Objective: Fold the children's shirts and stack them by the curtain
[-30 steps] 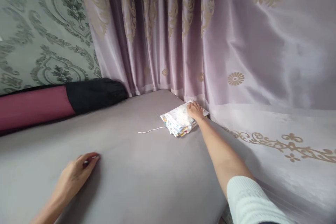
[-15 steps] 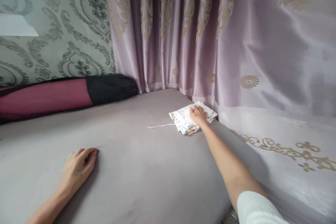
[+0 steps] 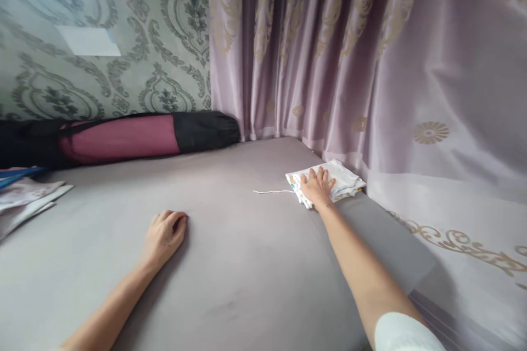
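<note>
A stack of folded white cloths [image 3: 346,176] with coloured prints along the edges lies near the far right corner of the grey sheeted bed [image 3: 247,263]. My right hand [image 3: 319,186] rests flat on top of this stack, fingers spread. From the stack's left side a thin white string [image 3: 274,192] trails over the sheet. Well to the left, my left hand [image 3: 164,233] leans on the bed with curled fingers, thumb tip against the forefinger. Nothing shows between those fingers.
A long maroon and black bag [image 3: 123,140] lies along the wall at the back. Folded fabrics [image 3: 24,203] lie at the left edge. Lilac curtains [image 3: 329,66] hang behind the bed and down its right side.
My right hand's fingers have spread out flatter on the cloth stack. The view has swung left, bringing the folded fabrics into sight. My left hand stays curled on the bed.
</note>
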{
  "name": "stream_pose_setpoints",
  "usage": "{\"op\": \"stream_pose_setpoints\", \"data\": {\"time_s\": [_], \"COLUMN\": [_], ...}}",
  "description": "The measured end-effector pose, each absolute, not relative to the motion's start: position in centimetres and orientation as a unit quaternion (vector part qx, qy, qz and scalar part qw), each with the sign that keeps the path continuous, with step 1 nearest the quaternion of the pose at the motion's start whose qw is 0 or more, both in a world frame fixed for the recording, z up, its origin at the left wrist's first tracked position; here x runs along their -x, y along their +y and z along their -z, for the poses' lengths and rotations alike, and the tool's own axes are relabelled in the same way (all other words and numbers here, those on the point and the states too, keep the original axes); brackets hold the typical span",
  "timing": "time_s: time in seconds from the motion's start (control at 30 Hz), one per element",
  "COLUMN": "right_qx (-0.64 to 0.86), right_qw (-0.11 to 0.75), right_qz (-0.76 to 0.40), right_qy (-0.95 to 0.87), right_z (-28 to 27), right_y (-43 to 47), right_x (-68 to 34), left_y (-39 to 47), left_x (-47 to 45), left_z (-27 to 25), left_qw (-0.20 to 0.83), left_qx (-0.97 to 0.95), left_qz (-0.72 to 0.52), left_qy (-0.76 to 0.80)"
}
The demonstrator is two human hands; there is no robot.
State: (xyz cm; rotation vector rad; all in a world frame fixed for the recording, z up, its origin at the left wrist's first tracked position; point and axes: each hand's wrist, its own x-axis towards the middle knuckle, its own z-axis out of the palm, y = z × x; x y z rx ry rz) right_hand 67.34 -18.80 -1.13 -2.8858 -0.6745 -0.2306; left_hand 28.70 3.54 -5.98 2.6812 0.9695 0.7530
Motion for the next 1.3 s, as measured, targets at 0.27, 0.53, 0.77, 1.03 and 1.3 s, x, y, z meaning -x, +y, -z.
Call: {"op": "stream_pose_setpoints", "data": {"time_s": [0.27,0.53,0.77,1.03,1.3], "right_qx": [0.940,0.884,0.913,0.915,0.869], "right_qw": [0.054,0.016,0.009,0.100,0.272], "right_qz": [0.109,0.078,-0.079,-0.060,-0.039], "right_qy": [-0.320,-0.460,-0.399,-0.386,-0.412], "right_z": [1.1,1.0,-0.6,-3.8,-1.9], "right_y": [-18.9,-16.4,-13.7,-10.2,-9.1], "right_x": [-65.1,-58.9,-58.6,-62.3,-61.1], "left_y": [2.5,2.5,2.2,1.8,1.7], "left_x": [-29.1,-28.9,-29.0,-29.0,-29.3], "left_z": [5.4,5.6,5.3,4.7,4.9], "left_qw": [0.079,0.056,0.031,0.043,0.054], "left_qx": [-0.904,-0.907,-0.912,-0.914,-0.911], "left_qz": [-0.257,-0.250,-0.225,-0.218,-0.215], "left_qy": [0.333,0.334,0.341,0.339,0.349]}}
